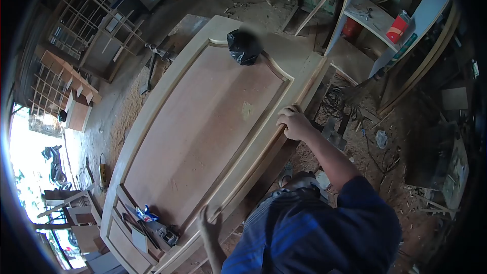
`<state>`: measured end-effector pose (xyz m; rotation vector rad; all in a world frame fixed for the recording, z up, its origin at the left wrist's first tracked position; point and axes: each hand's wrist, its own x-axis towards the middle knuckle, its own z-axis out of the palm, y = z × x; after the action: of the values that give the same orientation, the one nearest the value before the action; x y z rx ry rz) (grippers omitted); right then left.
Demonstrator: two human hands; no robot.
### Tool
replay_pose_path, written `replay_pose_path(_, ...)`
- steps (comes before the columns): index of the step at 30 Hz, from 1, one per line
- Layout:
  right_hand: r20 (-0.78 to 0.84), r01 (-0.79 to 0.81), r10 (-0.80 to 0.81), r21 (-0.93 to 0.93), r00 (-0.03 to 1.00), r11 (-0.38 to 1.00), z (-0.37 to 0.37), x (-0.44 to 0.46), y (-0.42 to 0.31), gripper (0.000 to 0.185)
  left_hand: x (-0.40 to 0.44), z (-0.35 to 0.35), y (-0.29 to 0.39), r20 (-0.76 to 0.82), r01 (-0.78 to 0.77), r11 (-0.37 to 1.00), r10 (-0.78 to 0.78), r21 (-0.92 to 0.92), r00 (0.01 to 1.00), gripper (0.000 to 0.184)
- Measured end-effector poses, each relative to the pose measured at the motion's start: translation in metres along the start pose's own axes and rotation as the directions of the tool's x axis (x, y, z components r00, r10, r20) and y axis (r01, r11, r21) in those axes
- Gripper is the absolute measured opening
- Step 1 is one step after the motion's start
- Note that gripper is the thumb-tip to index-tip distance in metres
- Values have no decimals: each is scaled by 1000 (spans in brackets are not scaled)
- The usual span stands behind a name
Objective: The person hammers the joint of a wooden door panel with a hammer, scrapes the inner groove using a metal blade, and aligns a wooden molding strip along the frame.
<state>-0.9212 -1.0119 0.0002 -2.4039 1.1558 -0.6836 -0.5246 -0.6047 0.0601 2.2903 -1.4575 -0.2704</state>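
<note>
A large wooden framed panel (pixel 193 116) with a curved outer edge and raised moulding lies flat in front of me. My right hand (pixel 294 122) rests on its near edge, fingers curled over the wooden rail. Farther left along the same edge, my left hand (pixel 209 225) is open, with thumb and fingers apart, holding nothing visible; whether it touches the rail I cannot tell. On the panel's left end lie a blue-and-white packet (pixel 147 214) and a dark metal tool (pixel 168 235) of unclear kind. A black plastic bag (pixel 243 47) sits at the far end.
A shelf unit (pixel 370 23) holding a red container (pixel 398 26) stands at the upper right. Cables (pixel 337 102) and wood scraps litter the floor beside me. Lattice frames (pixel 99 15) and a small shelf (pixel 71 76) stand at the left. Sawdust (pixel 129 116) lies beyond the panel.
</note>
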Motion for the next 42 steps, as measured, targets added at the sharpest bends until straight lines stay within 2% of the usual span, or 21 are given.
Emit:
replay_pose_path(2,88,35,-33,-18,996,999,1,6,1,23,15,21,13,87,-85,995,89,-49,992,40)
replay_pose_path(5,69,59,-62,48,996,997,13,6,-17,22,5,24,-11,56,56,998,-55,-29,997,22)
replay_pose_path(6,89,79,-88,92,992,993,17,7,-25,21,0,20,-15,-22,79,996,-80,-42,997,17)
replay_pose_path(8,128,114,-142,205,982,972,27,8,-52,20,-15,9,-42,-83,138,990,-135,37,987,20)
replay_pose_path(11,159,168,-214,265,964,950,38,13,-74,21,-30,-9,-67,-157,114,986,-95,122,983,21)
replay_pose_path(13,149,189,-241,298,959,936,28,20,-74,23,-37,-12,-83,-211,173,978,-145,119,967,22)
replay_pose_path(16,86,107,-138,297,987,949,8,34,-47,18,-42,-19,-89,-256,278,954,-244,108,936,23)
replay_pose_path(18,41,70,-76,125,996,990,-19,43,-16,16,-45,-22,-93,-254,299,947,-263,115,931,23)
replay_pose_path(20,-198,-43,53,53,979,998,-27,45,35,19,-46,-22,-96,-242,316,944,-287,93,927,23)
replay_pose_path(22,-393,-268,183,-174,901,948,-48,51,66,19,-48,-22,-98,-230,319,945,-296,68,927,25)
replay_pose_path(23,-313,-370,352,4,882,929,-53,51,87,22,-49,-22,-99,-224,314,948,-295,53,929,26)
replay_pose_path(25,-78,-568,619,320,782,758,-49,48,132,27,-44,-24,-103,-205,293,956,-280,33,938,28)
replay_pose_path(28,-108,-540,580,263,807,800,-47,55,157,28,-48,-27,-109,-178,281,959,-272,28,946,29)
replay_pose_path(31,41,-625,639,270,768,733,-56,65,160,25,-50,-32,-116,-183,301,953,-289,40,940,28)
replay_pose_path(34,27,-661,685,291,728,691,-57,73,158,24,-44,-39,-103,-128,335,940,-326,59,937,27)
replay_pose_path(37,-84,-575,629,327,773,750,-53,76,162,23,-40,-33,-98,-128,306,952,-300,30,945,26)
replay_pose_path(42,-57,-609,649,289,759,738,-61,89,162,24,-32,-30,-86,-128,315,948,-308,39,943,28)
